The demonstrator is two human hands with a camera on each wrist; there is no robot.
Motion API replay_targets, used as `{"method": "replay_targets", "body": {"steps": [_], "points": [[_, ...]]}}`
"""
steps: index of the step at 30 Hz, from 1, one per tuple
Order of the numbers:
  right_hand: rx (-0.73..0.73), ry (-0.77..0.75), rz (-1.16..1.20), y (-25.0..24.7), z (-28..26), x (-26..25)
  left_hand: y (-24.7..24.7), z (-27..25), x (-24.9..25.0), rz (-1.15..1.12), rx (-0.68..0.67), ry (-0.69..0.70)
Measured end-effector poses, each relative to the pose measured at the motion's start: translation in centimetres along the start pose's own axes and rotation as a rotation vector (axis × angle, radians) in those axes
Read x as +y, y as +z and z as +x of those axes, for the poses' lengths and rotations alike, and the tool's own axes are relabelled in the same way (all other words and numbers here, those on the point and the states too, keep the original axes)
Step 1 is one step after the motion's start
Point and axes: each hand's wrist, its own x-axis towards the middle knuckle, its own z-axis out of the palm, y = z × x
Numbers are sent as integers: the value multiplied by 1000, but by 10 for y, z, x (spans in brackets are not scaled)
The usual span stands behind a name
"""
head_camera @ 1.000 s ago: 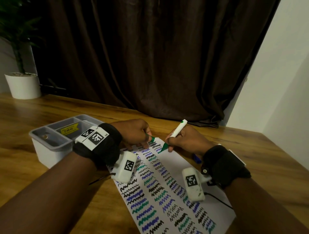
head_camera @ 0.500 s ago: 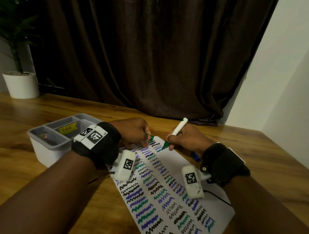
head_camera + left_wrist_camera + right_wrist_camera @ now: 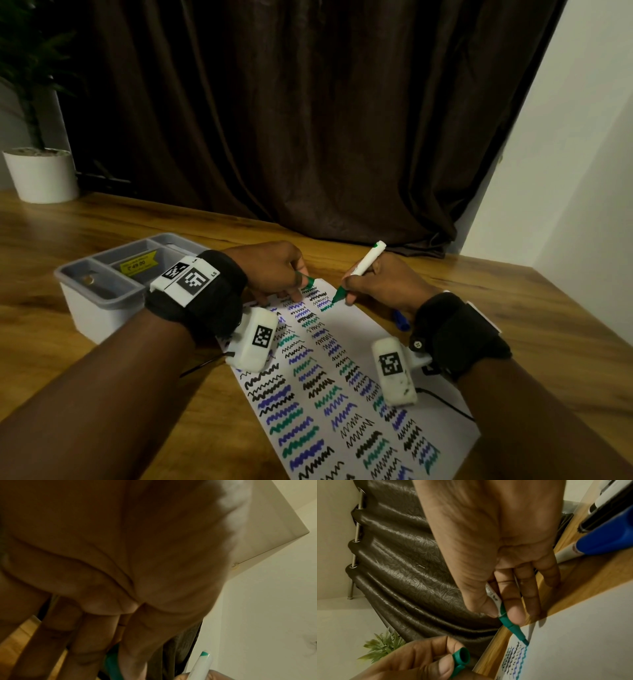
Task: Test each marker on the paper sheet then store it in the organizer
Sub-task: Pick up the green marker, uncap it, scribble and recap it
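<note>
A wooden bench fills the near ground. Behind it hangs a dark brown curtain on a metal rod. A pale wall stands at right. A plant in a white pot sits far left. Light is dim.

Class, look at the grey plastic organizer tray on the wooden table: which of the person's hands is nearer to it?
Left. The left hand, pinching the green marker cap, sits just beside the grey plastic organizer tray. The right hand, writing with the green marker, is farther, across the paper sheet.
</note>
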Motion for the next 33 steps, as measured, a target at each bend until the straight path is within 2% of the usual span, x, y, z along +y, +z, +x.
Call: {"method": "replay_targets", "body": {"steps": [5,8,10,13,17,20,22,33], "points": [[51,28,31,0,-2,0,1,-2,0,-29,6,14],[145,62,195,-5,-1,-3,0,0,-2,-23,10,24],[159,91,339,-8,-1,-6,-2,2,-5,-46,42,61],[128,100,596,-11,-3,-11,-6,3,-5,-156,153,171],[163,50,853,-15,-6,-22,-9,0,6,-485,327,345],[188,-12,879,-16,-9,-28,-9,-2,10,-691,344,402],[186,-38,849,-15,-12,-30,-7,0,9,-730,330,412],[140,-84,786,-11,-24,-32,0,4,9,-615,275,424]]}}
